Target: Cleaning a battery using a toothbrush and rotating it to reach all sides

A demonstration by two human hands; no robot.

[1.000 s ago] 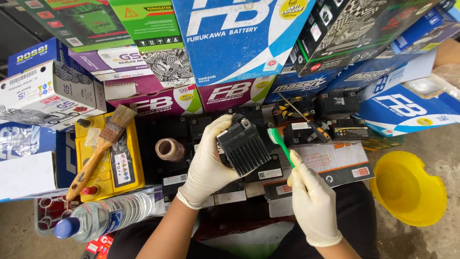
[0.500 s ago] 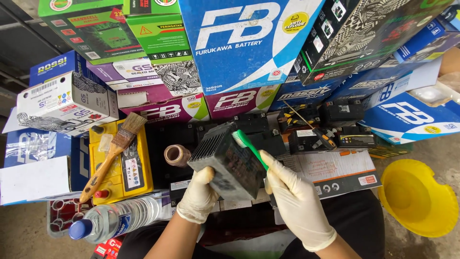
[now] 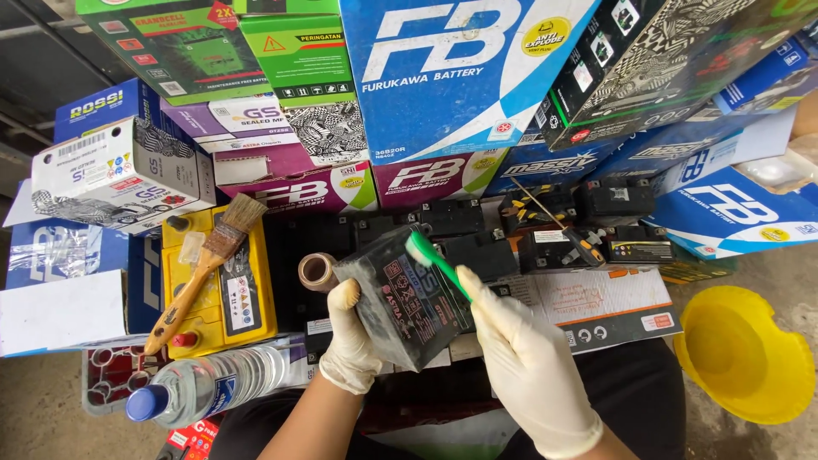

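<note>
Left hand (image 3: 351, 339) clamps the small black battery (image 3: 400, 298) from its left side, held tilted over the lap, while right hand (image 3: 520, 358), closed on the green toothbrush (image 3: 436, 264), angles its bristles up-left onto the battery's far top edge

The gloved left hand (image 3: 351, 341) grips a small black battery (image 3: 402, 305), tilted. The gloved right hand (image 3: 528, 366) holds a green toothbrush (image 3: 436, 267), bristles on the battery's upper edge. A yellow battery (image 3: 217, 285) carrying a paintbrush (image 3: 204, 268) sits to the left.
</note>
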